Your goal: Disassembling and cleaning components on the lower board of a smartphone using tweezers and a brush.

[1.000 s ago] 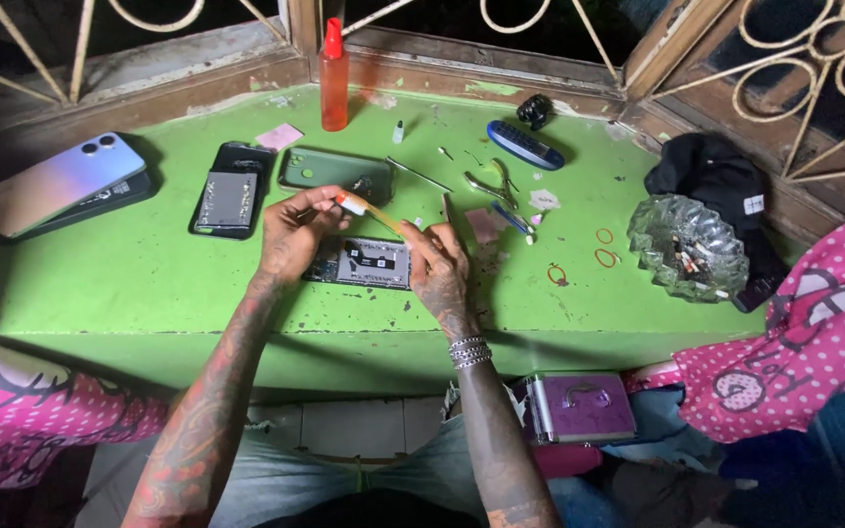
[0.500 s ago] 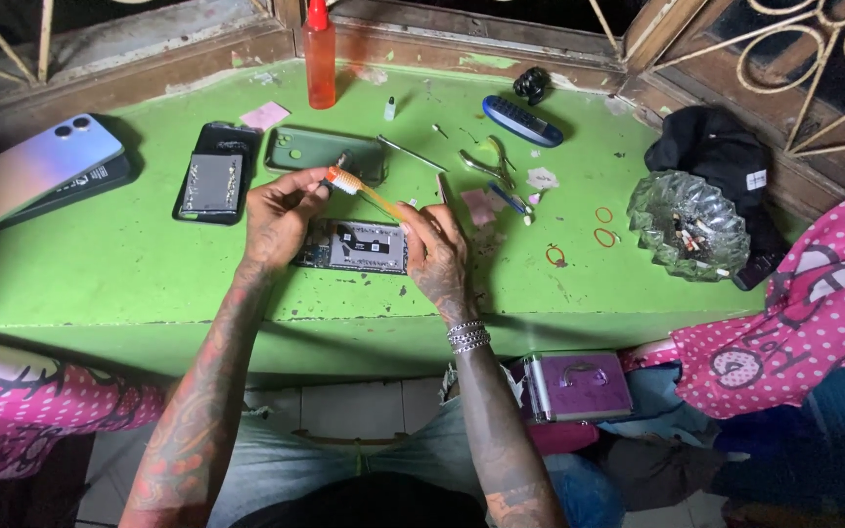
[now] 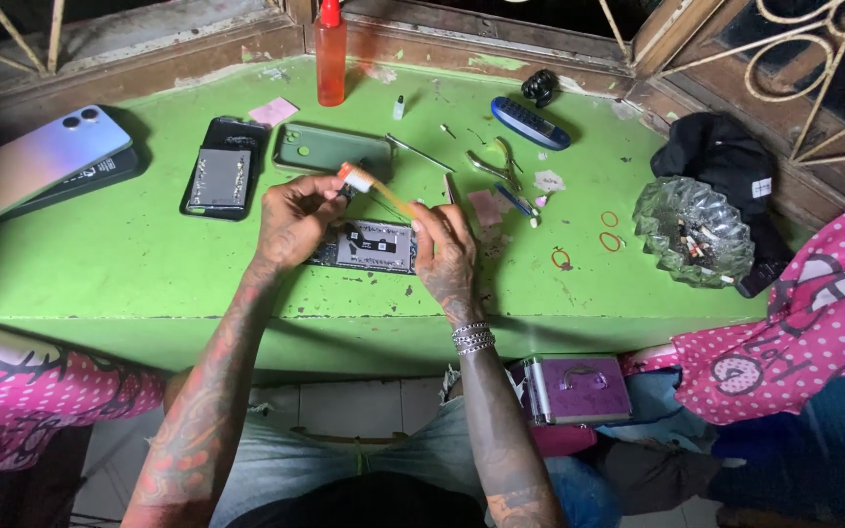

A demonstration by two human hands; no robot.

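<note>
Fingers: left hand [image 3: 295,220] pinches the orange-capped end of a small yellow tube [image 3: 376,193]; right hand [image 3: 445,249] fingers close on its other end.
Tube: held slanted just above the opened phone [image 3: 369,246].
Opened phone: flat on the green desk [image 3: 100,274], between both hands.
Nearby: phone case [image 3: 330,152], glass ashtray [image 3: 691,230].

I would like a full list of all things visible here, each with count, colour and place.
table: 1, green, centre
opened phone: 1, dark and grey, under the hands
brush: 1, orange and white, held by both hands
phones: 2, stacked, pale blue over black, far left
phone body: 1, black, left of centre
phone case: 1, dark green, top centre
bottle: 1, orange, back edge
cutters: 1, metal, right of centre
ashtray: 1, clear glass, right
small box: 1, purple, below table
left hand: 1
right hand: 1
</note>
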